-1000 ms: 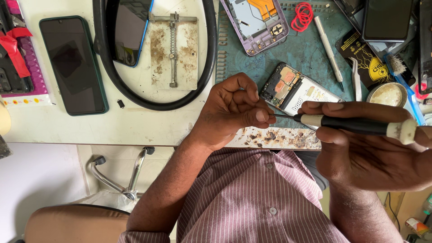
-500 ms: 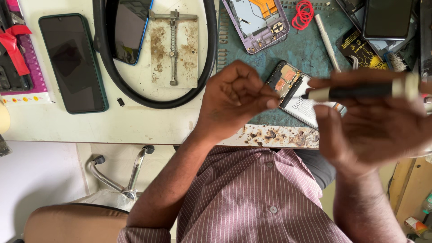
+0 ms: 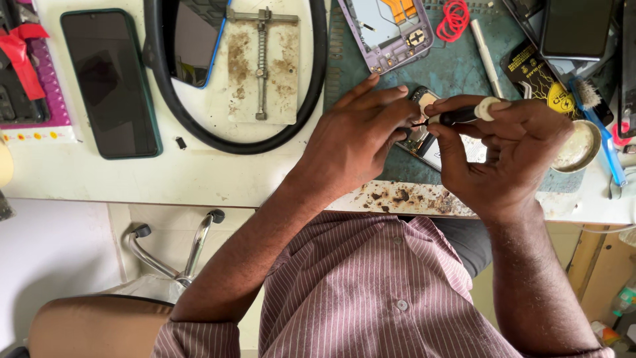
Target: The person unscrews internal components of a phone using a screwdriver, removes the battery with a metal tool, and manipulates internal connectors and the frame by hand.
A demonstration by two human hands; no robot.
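An opened phone (image 3: pixel 424 140) with its back off lies on the green work mat (image 3: pixel 457 69), mostly hidden under both hands. My left hand (image 3: pixel 358 142) rests on it, fingers stretched over its left part, fingertips by the tool's tip. My right hand (image 3: pixel 507 156) grips a small screwdriver (image 3: pixel 464 114) with a black shaft and a cream cap. The tool lies nearly level and its tip points left onto the phone's inside.
A dark phone (image 3: pixel 109 83) lies screen up at the left. A black ring (image 3: pixel 235 142) surrounds a rusty metal jig plate (image 3: pixel 263 66). A purple phone frame (image 3: pixel 387 30), a red band (image 3: pixel 454 16), a white pen (image 3: pixel 485 50), a round tin (image 3: pixel 580 146) and a blue brush (image 3: pixel 599 129) lie about.
My right hand has brought the screwdriver up from the table's edge and left onto the phone. My left hand's pinched fingers have spread out over the phone.
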